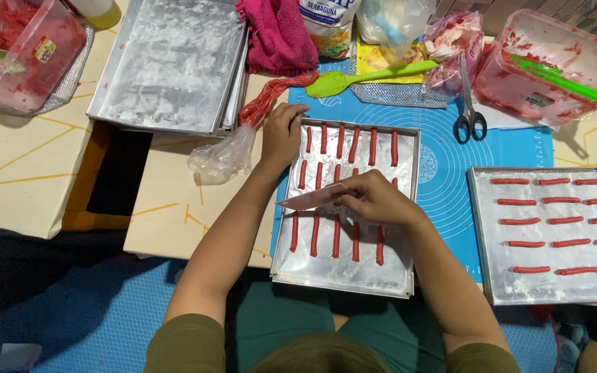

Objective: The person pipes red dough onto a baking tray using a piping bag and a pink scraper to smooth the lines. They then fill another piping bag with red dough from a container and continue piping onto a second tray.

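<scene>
The right hand [374,199] holds a knife [312,199] over the middle of the near tray [343,276], fingers closed around the handle end, with the pale blade pointing left, just above the second row of red dough strips [336,235]. The left hand [281,135] rests on the tray's far left corner, fingers curled over the rim; whether they actually pinch it I cannot tell from this angle.

The strips lie in three rows on the floured metal, close together but apart. They look soft and slightly sticky, likely to bend or smear if pinched, so they are best moved by sliding the blade underneath rather than lifting by an end. The tray looks thin and light, stiff enough to hold by its rim.

To the right, on the blue mat [443,159], sits a second tray [485,276] of strips laid crosswise. Beyond lie scissors [469,117], a green spatula [367,76] and a smeared plastic tub [554,69]. A piping bag [243,138] of red dough lies just left of the left hand, and a stack of empty trays [167,69] sits at far left.
</scene>
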